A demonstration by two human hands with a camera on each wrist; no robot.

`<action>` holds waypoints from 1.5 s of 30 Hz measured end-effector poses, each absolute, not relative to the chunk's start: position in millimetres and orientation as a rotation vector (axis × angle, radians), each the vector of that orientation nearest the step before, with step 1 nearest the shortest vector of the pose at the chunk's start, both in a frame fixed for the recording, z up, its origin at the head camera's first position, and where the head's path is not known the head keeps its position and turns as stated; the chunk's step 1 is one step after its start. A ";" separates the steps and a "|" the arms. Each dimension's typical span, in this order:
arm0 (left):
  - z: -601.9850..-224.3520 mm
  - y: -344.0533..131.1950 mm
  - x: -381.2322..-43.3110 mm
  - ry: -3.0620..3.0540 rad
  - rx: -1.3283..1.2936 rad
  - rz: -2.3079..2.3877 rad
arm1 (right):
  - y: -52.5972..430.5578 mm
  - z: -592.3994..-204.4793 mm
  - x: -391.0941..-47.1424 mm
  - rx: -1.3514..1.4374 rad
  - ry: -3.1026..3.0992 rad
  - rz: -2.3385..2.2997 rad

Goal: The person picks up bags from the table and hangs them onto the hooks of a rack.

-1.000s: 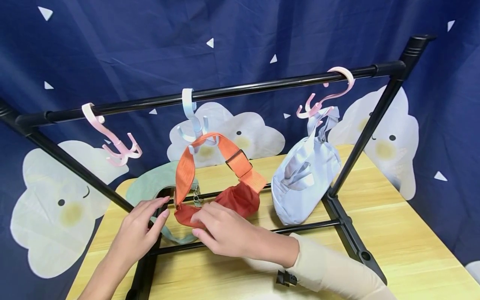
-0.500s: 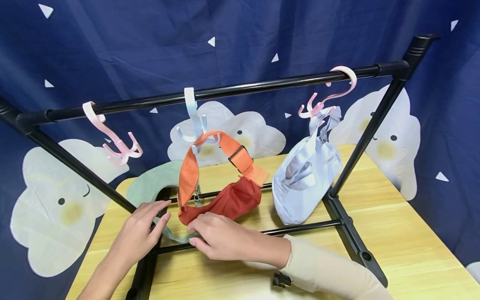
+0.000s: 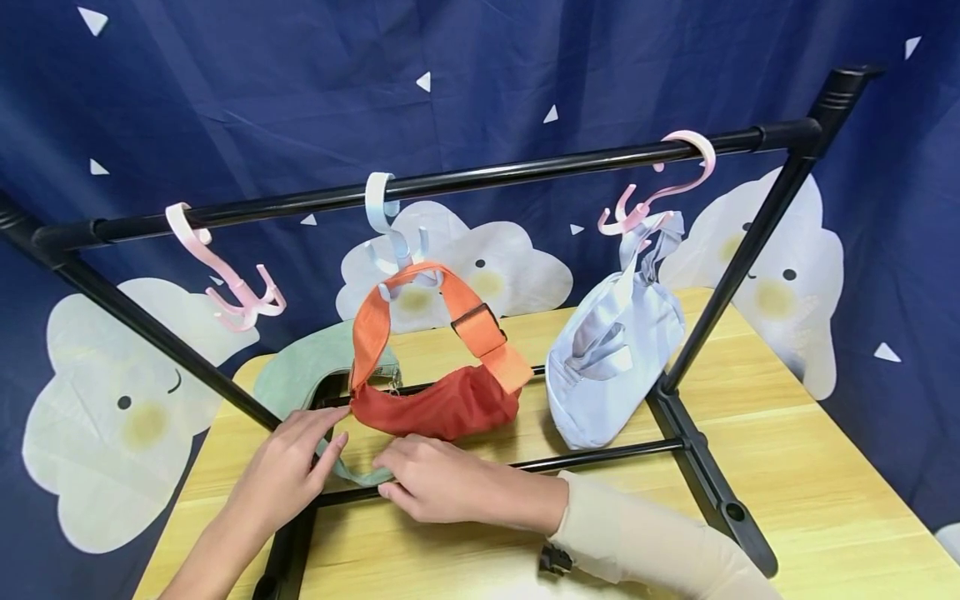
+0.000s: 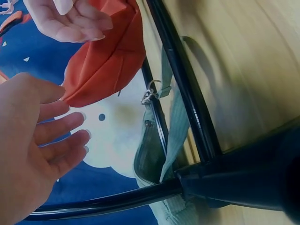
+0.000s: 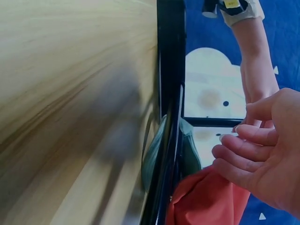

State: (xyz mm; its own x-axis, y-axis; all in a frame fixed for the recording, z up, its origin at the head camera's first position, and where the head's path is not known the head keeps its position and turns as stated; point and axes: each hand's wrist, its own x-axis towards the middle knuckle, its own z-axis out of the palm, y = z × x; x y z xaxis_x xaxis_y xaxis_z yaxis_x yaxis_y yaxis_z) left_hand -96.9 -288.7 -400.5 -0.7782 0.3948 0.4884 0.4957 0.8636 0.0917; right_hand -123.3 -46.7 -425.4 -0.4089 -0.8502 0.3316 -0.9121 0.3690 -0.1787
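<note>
A red waist bag (image 3: 442, 404) hangs by its orange strap (image 3: 371, 333) from a pale blue hook (image 3: 401, 242). My left hand (image 3: 281, 467) is at the bag's left end, fingers extended and loosely spread; its fingertips touch or nearly touch the fabric. In the left wrist view nothing is held by the left hand (image 4: 42, 136). Just below and in front of the bag is my right hand (image 3: 442, 479), its fingers loosely bent. The right wrist view shows the right hand (image 5: 262, 154) holding nothing, close to the red bag (image 5: 211, 201).
A black rack (image 3: 525, 171) stands on a wooden table (image 3: 787, 467). A pale blue-grey bag (image 3: 611, 367) hangs on the right pink hook (image 3: 637, 217). The left pink hook (image 3: 243, 296) carries nothing. A green bag (image 3: 300, 367) lies behind the rack's left leg.
My right hand has come away from the bag, moving slightly left and down. The red bag has swung and turned, and more of its front now shows. The left hand shifted slightly right.
</note>
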 end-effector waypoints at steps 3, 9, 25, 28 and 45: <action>-402.1 -289.3 -97.3 -2.576 -0.671 -0.283 | -49.0 -427.6 -124.0 1.585 -2.453 0.465; -406.8 -293.2 -99.7 -2.554 -0.745 -0.240 | -55.3 -430.8 -126.7 1.581 -2.484 0.396; -416.7 -301.5 -103.9 -2.551 -0.844 -0.118 | -65.3 -440.6 -139.9 1.539 -2.551 0.335; -420.1 -304.5 -105.3 -2.549 -0.859 -0.084 | -67.9 -443.6 -142.4 1.548 -2.569 0.339; -436.7 -313.3 -111.0 -2.609 -1.010 0.160 | -74.6 -455.6 -153.8 1.600 -2.497 -0.013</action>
